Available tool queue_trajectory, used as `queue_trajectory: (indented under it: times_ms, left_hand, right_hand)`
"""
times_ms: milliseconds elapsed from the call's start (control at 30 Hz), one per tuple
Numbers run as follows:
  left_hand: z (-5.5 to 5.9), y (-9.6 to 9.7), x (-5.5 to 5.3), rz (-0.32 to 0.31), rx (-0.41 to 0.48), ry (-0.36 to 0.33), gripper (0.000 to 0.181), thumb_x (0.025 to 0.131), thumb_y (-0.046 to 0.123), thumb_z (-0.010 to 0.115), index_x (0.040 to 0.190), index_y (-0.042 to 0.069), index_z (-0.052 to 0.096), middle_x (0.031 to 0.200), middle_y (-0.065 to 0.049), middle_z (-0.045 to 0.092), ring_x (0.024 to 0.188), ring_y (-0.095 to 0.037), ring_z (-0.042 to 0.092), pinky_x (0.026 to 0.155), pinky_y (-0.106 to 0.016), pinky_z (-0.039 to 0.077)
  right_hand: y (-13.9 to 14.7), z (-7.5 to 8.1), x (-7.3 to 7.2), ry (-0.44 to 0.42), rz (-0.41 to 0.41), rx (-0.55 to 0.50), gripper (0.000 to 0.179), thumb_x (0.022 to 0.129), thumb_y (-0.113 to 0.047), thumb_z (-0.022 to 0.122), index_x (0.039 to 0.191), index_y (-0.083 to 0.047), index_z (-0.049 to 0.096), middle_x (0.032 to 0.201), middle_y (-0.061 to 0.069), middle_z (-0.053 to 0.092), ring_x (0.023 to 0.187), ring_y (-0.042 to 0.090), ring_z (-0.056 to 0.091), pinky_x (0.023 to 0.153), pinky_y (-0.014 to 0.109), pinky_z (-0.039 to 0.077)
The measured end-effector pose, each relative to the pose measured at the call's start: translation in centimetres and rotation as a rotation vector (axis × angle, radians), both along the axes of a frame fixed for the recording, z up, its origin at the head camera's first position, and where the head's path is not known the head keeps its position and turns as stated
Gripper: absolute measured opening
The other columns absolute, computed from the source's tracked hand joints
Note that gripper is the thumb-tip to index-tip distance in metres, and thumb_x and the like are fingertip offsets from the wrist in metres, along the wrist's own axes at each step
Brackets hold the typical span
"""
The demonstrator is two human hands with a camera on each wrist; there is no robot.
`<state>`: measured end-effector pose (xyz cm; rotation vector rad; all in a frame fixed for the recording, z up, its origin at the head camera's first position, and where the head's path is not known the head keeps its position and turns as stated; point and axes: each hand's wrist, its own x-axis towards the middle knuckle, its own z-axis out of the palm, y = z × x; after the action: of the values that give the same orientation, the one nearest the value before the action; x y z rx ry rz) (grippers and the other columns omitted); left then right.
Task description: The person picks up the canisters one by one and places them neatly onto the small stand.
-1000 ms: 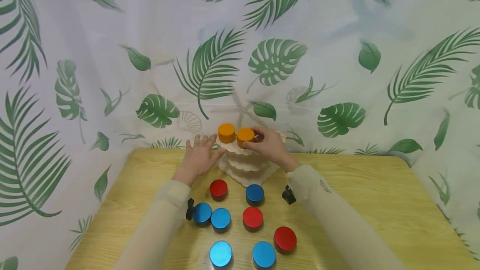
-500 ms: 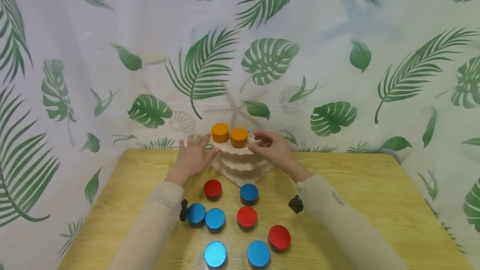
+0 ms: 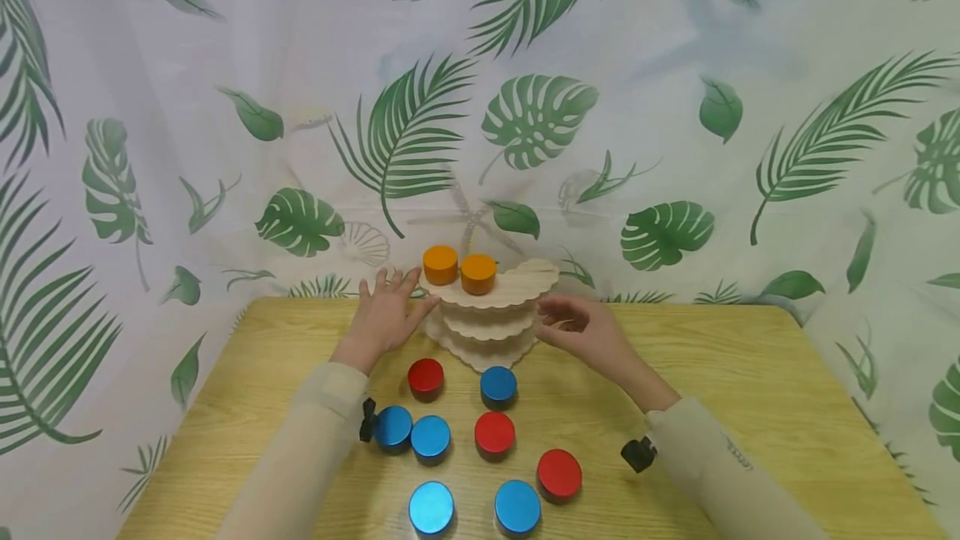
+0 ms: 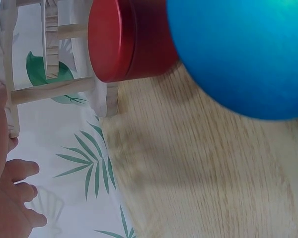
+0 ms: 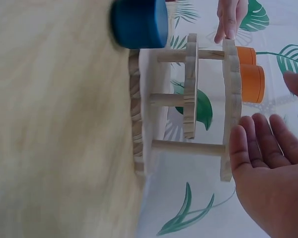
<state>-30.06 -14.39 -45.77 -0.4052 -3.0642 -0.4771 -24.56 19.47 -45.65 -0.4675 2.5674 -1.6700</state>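
Note:
A three-tiered wooden stand (image 3: 528, 286) with scalloped edges stands at the back of the table. Two orange round tins (image 3: 440, 265) sit side by side on its top tier, toward the left. My left hand (image 3: 381, 315) is at the left end of that tier with its fingers spread; in the right wrist view the left hand's fingertips (image 5: 231, 27) meet the tier's edge. Just off the stand's right side, my right hand (image 3: 588, 336) holds nothing, and its fingers are loosely bent. The right wrist view has its palm (image 5: 278, 183) beside the top board.
In front of the stand lie several blue tins (image 3: 431, 440) and three red tins (image 3: 494, 436) on the wooden table (image 3: 720, 390). One red tin (image 4: 139, 44) is near the stand's base. A leaf-print cloth (image 3: 667, 148) hangs behind the table.
My right hand has let go of the right orange tin and moved right and down, off the top tier. The left hand stays at the stand's left end.

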Motion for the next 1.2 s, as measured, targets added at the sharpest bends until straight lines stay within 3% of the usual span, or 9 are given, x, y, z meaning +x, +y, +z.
queue_trajectory:
  times_ms: [233, 467, 600, 867, 1200]
  left_hand:
    - [0.1, 0.0, 0.1, 0.0, -0.008, 0.003, 0.078, 0.109, 0.062, 0.039, 0.168, 0.012, 0.03, 0.167, -0.025, 0.037, 0.159, -0.051, 0.021, 0.125, -0.076, 0.013]
    - [0.2, 0.1, 0.1, -0.013, -0.025, -0.001, 0.079, 0.109, 0.063, 0.038, 0.168, 0.011, 0.03, 0.168, -0.025, 0.036, 0.159, -0.051, 0.022, 0.125, -0.076, 0.013]
    - [0.4, 0.2, 0.1, -0.013, -0.025, -0.004, 0.079, 0.109, 0.063, 0.038, 0.168, 0.011, 0.029, 0.168, -0.026, 0.036, 0.159, -0.051, 0.021, 0.124, -0.076, 0.013]
    - [0.2, 0.0, 0.1, 0.0, -0.018, -0.011, 0.078, 0.109, 0.063, 0.038, 0.168, 0.011, 0.029, 0.168, -0.025, 0.036, 0.159, -0.051, 0.02, 0.125, -0.076, 0.012]
    - [0.2, -0.1, 0.1, -0.005, -0.013, -0.003, 0.079, 0.109, 0.064, 0.037, 0.168, 0.011, 0.03, 0.168, -0.025, 0.036, 0.159, -0.051, 0.021, 0.125, -0.076, 0.013]
  right_hand:
    - [2.1, -1.2, 3.1, -0.018, 0.109, 0.035, 0.043, 0.095, -0.019, 0.08, 0.134, -0.004, 0.069, 0.128, 0.015, 0.073, 0.116, 0.028, 0.069, 0.093, 0.025, 0.059]
    - [3.8, -3.1, 6.6, -0.106, 0.259, 0.048, 0.049, 0.096, -0.017, 0.079, 0.141, -0.003, 0.063, 0.136, 0.024, 0.068, 0.121, 0.02, 0.069, 0.101, 0.032, 0.058]
    - [4.5, -3.8, 8.1, -0.144, 0.318, 0.039, 0.051, 0.097, -0.016, 0.078, 0.141, 0.003, 0.061, 0.136, 0.026, 0.067, 0.123, 0.023, 0.068, 0.103, 0.033, 0.057]
    - [5.0, -5.0, 9.9, -0.237, 0.343, 0.03, 0.052, 0.095, -0.019, 0.08, 0.14, 0.001, 0.062, 0.136, 0.02, 0.069, 0.122, 0.017, 0.067, 0.103, 0.023, 0.054]
    - [5.0, -6.1, 10.6, -0.301, 0.346, 0.058, 0.054, 0.094, -0.023, 0.081, 0.142, -0.004, 0.063, 0.138, 0.015, 0.069, 0.119, 0.003, 0.066, 0.103, 0.018, 0.053]
